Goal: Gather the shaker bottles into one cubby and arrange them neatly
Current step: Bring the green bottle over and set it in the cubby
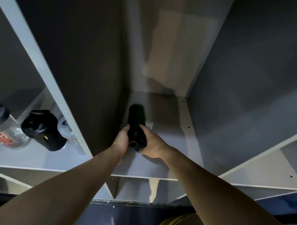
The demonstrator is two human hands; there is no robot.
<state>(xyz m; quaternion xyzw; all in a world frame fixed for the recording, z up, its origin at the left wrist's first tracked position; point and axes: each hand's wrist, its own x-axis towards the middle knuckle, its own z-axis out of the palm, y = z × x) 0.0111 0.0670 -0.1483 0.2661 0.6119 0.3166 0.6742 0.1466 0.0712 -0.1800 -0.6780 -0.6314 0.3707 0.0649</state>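
Left grip (122, 139): wrapped round the dark bottle (136, 123) from its left side, fingers curled on the lower body.
Right grip (152, 143): closed on the same bottle from the right, thumb up along its side, palm under the lid end.
Dark bottle: between both grips, lying tilted in the middle cubby (168, 111), base pointing away toward the back left corner, lid end nearest the wrists.
Sticker (149, 124): just right of the bottle, on the cubby floor, beyond the right grip's thumb.
Black bottle (43, 130): well left of the left grip, in the neighbouring cubby (34, 156) past the divider.
Clear bottle (6, 130): farther left, red lettering, beside the black one.
White-lidded bottle (66, 127): between the black bottle and the divider, partly hidden.
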